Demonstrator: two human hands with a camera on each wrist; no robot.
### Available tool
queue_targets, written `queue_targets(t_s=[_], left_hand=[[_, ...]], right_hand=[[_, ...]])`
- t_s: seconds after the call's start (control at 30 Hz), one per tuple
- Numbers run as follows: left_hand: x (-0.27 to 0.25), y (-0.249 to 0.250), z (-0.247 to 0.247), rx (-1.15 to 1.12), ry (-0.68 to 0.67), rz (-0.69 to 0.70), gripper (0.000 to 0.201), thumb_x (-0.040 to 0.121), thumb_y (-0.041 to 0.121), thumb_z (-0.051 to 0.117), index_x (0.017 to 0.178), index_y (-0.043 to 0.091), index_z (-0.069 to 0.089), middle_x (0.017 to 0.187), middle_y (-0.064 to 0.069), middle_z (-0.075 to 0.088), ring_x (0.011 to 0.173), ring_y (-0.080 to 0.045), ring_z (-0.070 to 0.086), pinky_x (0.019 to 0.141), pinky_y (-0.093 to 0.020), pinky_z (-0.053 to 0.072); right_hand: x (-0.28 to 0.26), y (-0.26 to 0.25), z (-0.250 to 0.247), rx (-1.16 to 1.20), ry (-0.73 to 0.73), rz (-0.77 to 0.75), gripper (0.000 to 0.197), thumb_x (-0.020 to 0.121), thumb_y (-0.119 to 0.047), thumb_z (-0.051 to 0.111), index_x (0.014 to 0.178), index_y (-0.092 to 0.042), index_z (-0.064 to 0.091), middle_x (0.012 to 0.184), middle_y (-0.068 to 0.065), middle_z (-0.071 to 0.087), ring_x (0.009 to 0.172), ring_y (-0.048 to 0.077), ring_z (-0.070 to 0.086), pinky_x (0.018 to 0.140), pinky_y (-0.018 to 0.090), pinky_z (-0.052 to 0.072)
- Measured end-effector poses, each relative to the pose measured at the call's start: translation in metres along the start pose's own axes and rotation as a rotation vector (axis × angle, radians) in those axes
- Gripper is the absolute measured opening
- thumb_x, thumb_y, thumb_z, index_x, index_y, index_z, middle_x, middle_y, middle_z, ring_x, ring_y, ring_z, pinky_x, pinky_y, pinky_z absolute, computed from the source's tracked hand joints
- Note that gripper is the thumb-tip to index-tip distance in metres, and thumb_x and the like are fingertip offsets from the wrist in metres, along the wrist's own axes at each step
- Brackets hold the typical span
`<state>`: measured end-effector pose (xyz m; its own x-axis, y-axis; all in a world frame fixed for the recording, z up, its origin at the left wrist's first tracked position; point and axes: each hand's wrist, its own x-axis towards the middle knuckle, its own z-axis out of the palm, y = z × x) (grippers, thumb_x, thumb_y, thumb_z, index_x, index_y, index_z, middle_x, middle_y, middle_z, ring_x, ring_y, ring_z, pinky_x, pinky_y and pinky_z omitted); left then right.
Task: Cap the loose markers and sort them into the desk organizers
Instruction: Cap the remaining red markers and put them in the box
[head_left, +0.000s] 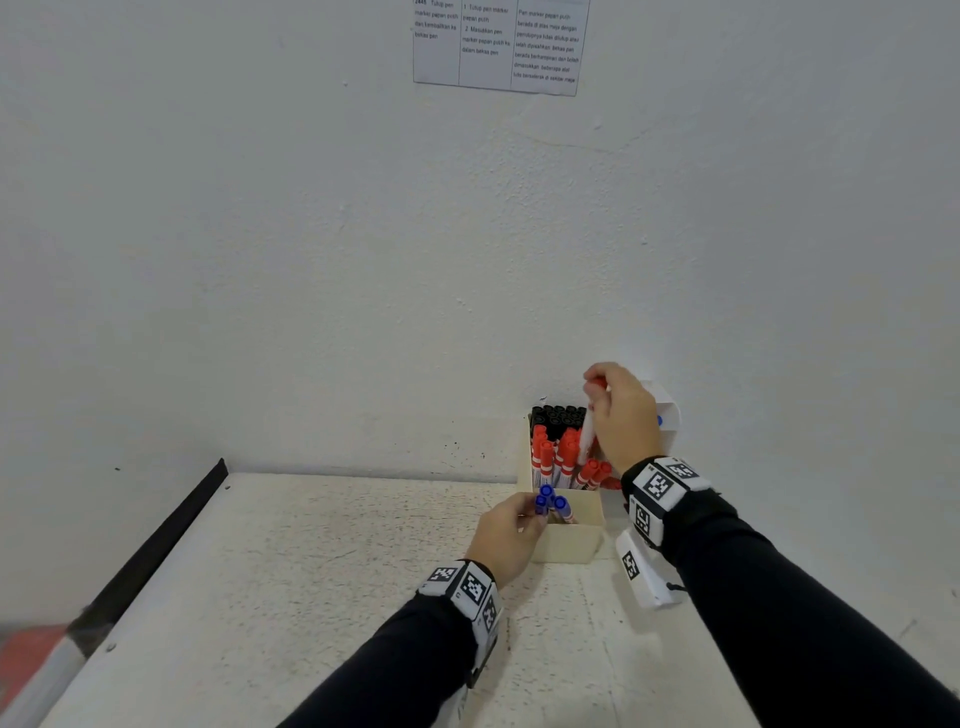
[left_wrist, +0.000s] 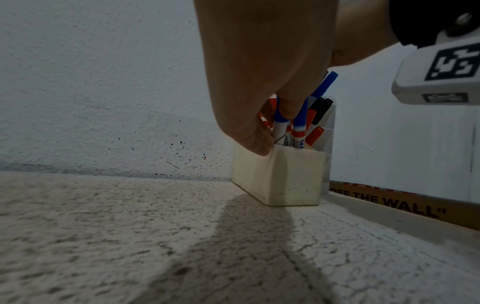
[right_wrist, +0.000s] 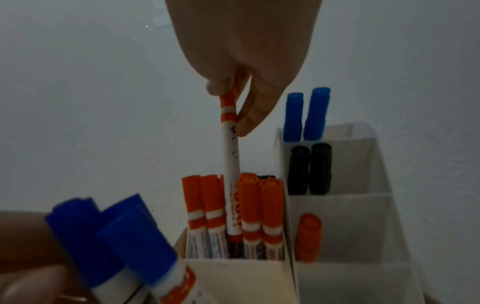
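My left hand (head_left: 530, 514) grips a small bunch of blue-capped markers (head_left: 549, 500) whose lower ends stand in the front compartment of the cream organizer box (head_left: 569, 545). In the left wrist view its fingers (left_wrist: 262, 144) curl round the blue markers (left_wrist: 280, 121) just above the box (left_wrist: 280, 176). My right hand (head_left: 597, 387) pinches a red-capped marker (head_left: 588, 434) by its cap end, upright. The marker's (right_wrist: 232, 164) lower end sits among the red markers (right_wrist: 249, 205) standing in the middle compartment. Black markers (head_left: 558, 415) fill the back one.
A white tiered organizer (right_wrist: 363, 185) stands right of the box against the wall, with blue (right_wrist: 306, 115), black (right_wrist: 309, 168) and red (right_wrist: 309, 236) markers in its steps. A printed cardboard strip (left_wrist: 389, 203) lies along the wall. The speckled white desk (head_left: 311, 571) stretches left to its dark edge.
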<state>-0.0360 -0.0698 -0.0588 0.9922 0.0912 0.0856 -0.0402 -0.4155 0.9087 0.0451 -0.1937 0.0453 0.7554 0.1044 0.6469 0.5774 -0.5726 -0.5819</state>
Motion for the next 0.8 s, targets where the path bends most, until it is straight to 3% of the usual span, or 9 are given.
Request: queue_targets(t_s=[0.1,0.2,0.3,0.37,0.47,0.53,0.63,0.73,0.8], left_hand=[[-0.001,0.000,0.000,-0.002,0.003,0.004,0.029,0.095,0.014,0.049,0.123,0.010,0.054,0.120,-0.005,0.061,0.100,-0.008,0.053,0.086,-0.015,0.037],[-0.001,0.000,0.001,0.003,0.011,0.003,0.029,0.095,0.014,0.049,0.123,0.010,0.054,0.120,-0.004,0.061,0.101,-0.009,0.055,0.085,-0.014,0.037],[0.000,0.000,0.001,0.012,0.024,0.005,0.028,0.094,0.014,0.050,0.122,0.010,0.055,0.120,-0.005,0.062,0.100,-0.010,0.055,0.086,-0.014,0.038],[0.000,0.000,0.001,0.013,0.021,0.005,0.028,0.094,0.014,0.050,0.121,0.010,0.056,0.119,-0.005,0.062,0.097,-0.007,0.053,0.086,-0.014,0.038],[0.000,-0.001,0.001,0.000,0.012,0.003,0.028,0.094,0.014,0.050,0.122,0.010,0.055,0.120,-0.003,0.062,0.098,-0.006,0.053,0.085,-0.013,0.037],[0.000,-0.001,0.001,0.001,0.012,0.003,0.028,0.094,0.014,0.050,0.121,0.011,0.055,0.119,-0.003,0.062,0.098,-0.006,0.053,0.085,-0.013,0.037],[0.001,-0.002,0.001,0.004,0.015,0.007,0.027,0.094,0.013,0.050,0.120,0.010,0.056,0.119,-0.004,0.062,0.097,-0.006,0.053,0.086,-0.014,0.038],[0.001,-0.002,0.001,0.005,0.016,0.011,0.027,0.094,0.013,0.050,0.120,0.009,0.056,0.118,-0.004,0.063,0.096,-0.007,0.053,0.085,-0.013,0.037],[0.002,-0.002,0.001,0.006,0.021,0.014,0.027,0.094,0.013,0.050,0.119,0.009,0.057,0.118,-0.005,0.063,0.096,-0.007,0.053,0.084,-0.013,0.037]], right_hand=[[-0.008,0.007,0.001,0.014,-0.116,0.078,0.014,0.093,-0.006,0.046,0.098,-0.008,0.059,0.089,0.000,0.058,0.083,0.011,0.053,0.064,0.006,0.038],[-0.008,0.010,0.001,0.007,-0.133,0.115,0.012,0.091,-0.002,0.049,0.095,-0.006,0.060,0.090,0.003,0.058,0.083,0.013,0.052,0.062,0.006,0.037],[-0.003,0.006,0.000,-0.070,-0.166,0.078,0.014,0.089,0.002,0.048,0.094,-0.002,0.060,0.098,0.009,0.057,0.089,0.017,0.051,0.071,0.010,0.032],[-0.002,0.002,0.000,-0.076,-0.117,0.071,0.023,0.090,0.005,0.043,0.104,-0.004,0.058,0.105,0.007,0.057,0.093,0.013,0.050,0.080,0.015,0.035],[-0.003,-0.002,-0.003,-0.033,-0.006,0.045,0.037,0.086,0.014,0.038,0.113,-0.003,0.056,0.113,0.007,0.056,0.101,0.011,0.049,0.083,0.008,0.034],[-0.003,0.001,-0.004,-0.051,-0.018,0.029,0.037,0.085,0.016,0.037,0.112,-0.002,0.056,0.115,0.010,0.056,0.103,0.015,0.052,0.081,0.006,0.033],[-0.005,0.009,-0.002,-0.118,-0.149,0.083,0.023,0.089,0.005,0.046,0.108,-0.002,0.058,0.109,0.011,0.058,0.094,0.015,0.053,0.076,0.009,0.038],[-0.011,0.018,0.002,-0.104,-0.247,0.213,0.015,0.087,-0.006,0.059,0.102,-0.005,0.058,0.093,0.011,0.063,0.081,0.024,0.062,0.071,0.028,0.051],[-0.015,0.022,0.006,-0.121,-0.271,0.248,0.019,0.084,-0.005,0.063,0.101,-0.007,0.054,0.079,0.006,0.059,0.070,0.022,0.061,0.061,0.023,0.048]])
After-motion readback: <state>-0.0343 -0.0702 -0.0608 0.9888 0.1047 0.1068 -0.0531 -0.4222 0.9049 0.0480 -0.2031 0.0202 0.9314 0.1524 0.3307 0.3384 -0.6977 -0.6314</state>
